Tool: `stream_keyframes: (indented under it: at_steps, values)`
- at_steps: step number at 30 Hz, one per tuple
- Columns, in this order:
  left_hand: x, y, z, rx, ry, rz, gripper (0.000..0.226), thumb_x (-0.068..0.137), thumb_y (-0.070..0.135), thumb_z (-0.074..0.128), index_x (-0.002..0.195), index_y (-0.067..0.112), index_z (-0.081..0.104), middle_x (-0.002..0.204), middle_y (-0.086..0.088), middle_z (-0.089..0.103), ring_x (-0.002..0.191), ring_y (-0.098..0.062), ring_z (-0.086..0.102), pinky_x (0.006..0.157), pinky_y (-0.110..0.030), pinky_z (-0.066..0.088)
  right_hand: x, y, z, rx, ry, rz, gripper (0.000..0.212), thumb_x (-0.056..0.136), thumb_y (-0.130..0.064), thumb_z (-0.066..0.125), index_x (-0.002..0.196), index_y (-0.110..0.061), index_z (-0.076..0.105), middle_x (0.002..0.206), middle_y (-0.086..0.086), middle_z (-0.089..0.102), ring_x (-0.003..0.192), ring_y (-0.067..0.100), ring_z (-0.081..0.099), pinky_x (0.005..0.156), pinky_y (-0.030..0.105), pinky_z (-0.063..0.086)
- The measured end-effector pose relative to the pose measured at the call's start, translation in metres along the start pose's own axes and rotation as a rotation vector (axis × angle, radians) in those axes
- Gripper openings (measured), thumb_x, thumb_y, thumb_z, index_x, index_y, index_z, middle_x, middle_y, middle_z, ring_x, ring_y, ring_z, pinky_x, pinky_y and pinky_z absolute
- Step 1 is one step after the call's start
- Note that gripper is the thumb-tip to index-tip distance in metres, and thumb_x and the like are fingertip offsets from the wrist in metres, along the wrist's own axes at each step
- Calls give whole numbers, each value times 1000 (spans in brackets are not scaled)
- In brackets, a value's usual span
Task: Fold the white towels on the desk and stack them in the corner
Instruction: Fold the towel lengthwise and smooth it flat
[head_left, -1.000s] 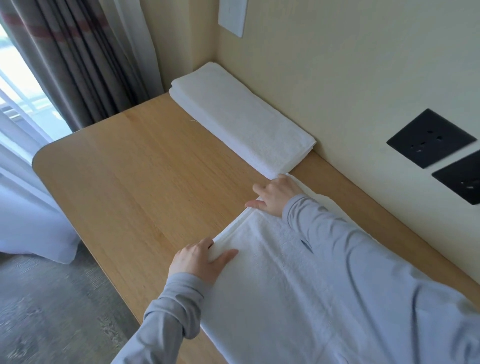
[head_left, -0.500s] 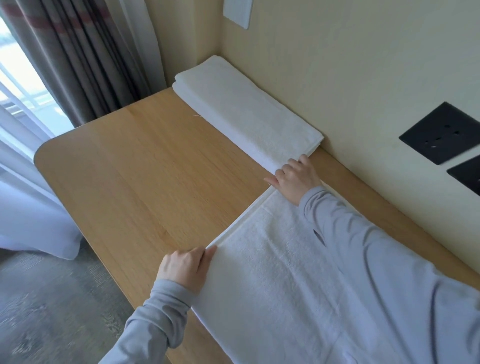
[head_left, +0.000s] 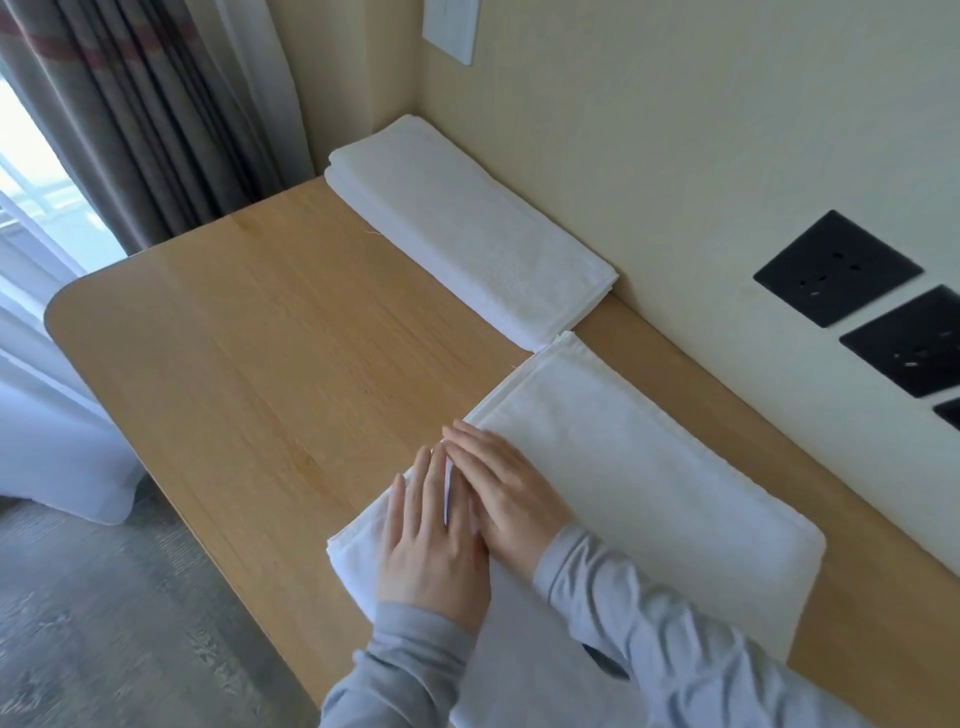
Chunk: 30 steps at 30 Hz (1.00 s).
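White terry towel (head_left: 649, 493), folded oblong, under flat left hand (head_left: 431, 540) and right hand (head_left: 509, 499); unstacked, white folded pile (head_left: 467, 228) beyond fingertips (head_left: 453, 432).

Likely a hotel room: wooden desk (head_left: 260, 364), heavy curtains (head_left: 145, 114) (sheers (head_left: 36, 374) behind), black wall sockets (head_left: 837, 267).

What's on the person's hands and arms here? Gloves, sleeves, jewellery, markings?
The left hand and right hand are bare, with no gloves, rings or watch visible. The left sleeve and right sleeve are long, plain light grey fabric with gathered cuffs at the wrists. No logos or markings show.
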<state>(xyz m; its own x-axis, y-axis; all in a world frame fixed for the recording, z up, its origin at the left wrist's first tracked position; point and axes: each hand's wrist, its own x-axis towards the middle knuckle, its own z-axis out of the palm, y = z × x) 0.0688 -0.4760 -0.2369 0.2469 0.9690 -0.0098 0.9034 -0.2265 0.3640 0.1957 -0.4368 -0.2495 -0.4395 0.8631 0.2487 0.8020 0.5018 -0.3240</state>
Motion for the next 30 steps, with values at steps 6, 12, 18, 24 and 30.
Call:
stream_keyframes:
  at_steps: [6, 12, 18, 24, 30]
  values:
    - [-11, -36, 17, 67, -118, -39, 81, 91, 60, 13, 136, 0, 43, 142, -16, 42, 131, -32, 41, 111, -39, 17, -5, 80, -16, -217, -371, 13, 60, 96, -44, 21, 148, -15, 18, 156, 0, 16, 145, 14, 6, 118, 41, 8]
    - [-9, -35, 19, 60, -147, -62, 81, 90, 61, 17, 138, 0, 40, 144, -13, 41, 133, -29, 38, 112, -34, 14, 5, 143, -35, -290, -352, 202, 55, 99, -39, 19, 149, -18, 9, 158, -4, 6, 145, 10, 3, 119, 32, 5]
    - [-8, -33, 21, 69, -116, -88, 83, 90, 62, 12, 138, 1, 41, 144, -12, 41, 133, -27, 39, 110, -35, 19, 17, 59, -34, -200, -65, 364, 58, 98, -32, 28, 147, -4, 14, 156, 12, 9, 145, 23, 5, 118, 42, 0]
    - [-9, -33, 21, 63, -107, -63, 83, 90, 60, 8, 137, -1, 42, 143, -15, 42, 131, -29, 42, 112, -38, 27, -64, -15, -1, -175, -301, -97, 59, 95, -37, 34, 146, -9, 28, 155, 6, 23, 144, 18, 15, 115, 46, 22]
    - [-11, -34, 28, 104, -81, -102, 85, 86, 66, 8, 145, 8, 31, 149, -7, 35, 139, -21, 31, 115, -34, 15, -102, 119, -62, -385, -407, 406, 64, 94, -50, 6, 148, -18, -6, 156, 0, -7, 146, 15, -3, 119, 37, 4]
